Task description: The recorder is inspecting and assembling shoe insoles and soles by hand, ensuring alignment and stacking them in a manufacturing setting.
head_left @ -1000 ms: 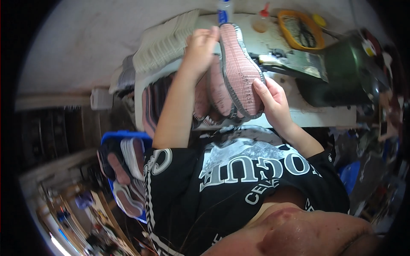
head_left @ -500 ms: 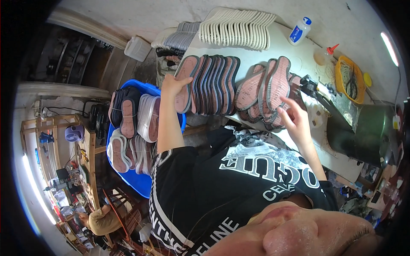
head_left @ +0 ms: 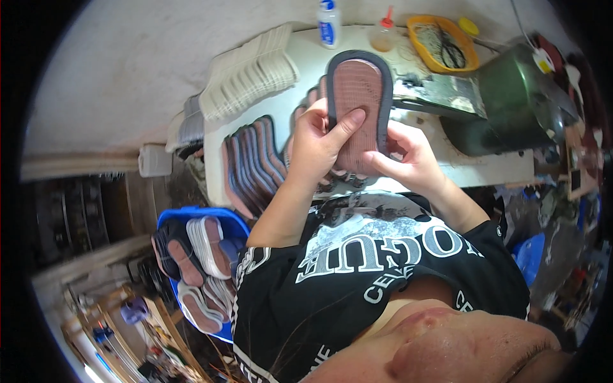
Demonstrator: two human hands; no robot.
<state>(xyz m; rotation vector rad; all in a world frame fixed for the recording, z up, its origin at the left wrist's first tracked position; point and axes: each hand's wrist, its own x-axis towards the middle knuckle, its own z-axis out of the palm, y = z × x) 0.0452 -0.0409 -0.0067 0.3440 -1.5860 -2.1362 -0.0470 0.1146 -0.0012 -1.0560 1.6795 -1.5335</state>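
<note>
Both my hands hold one slipper sole (head_left: 361,89) up over the near part of the table, with a pinkish-brown face and a dark grey rim. My left hand (head_left: 322,140) grips its left side, the thumb lying across the face. At the lower right edge my right hand (head_left: 412,156) pinches it, thumb on the face and fingers at the edge or behind. To the left, a row of similar soles (head_left: 252,163) stands packed on edge. Other pinkish soles lie partly hidden behind my left hand and the held sole.
On the white table (head_left: 491,169) are a stack of cream soles (head_left: 252,73), a white-and-blue bottle (head_left: 328,29), a red-tipped squeeze bottle (head_left: 383,38), a yellow basket (head_left: 414,29) and a dark machine (head_left: 444,96) beside a green drum (head_left: 504,105). A blue tub (head_left: 191,212) of soles stands lower left.
My left hand has left the row's left end and come right; my right hand has met it. Both now hold one sole between them. The whole view has turned.
</note>
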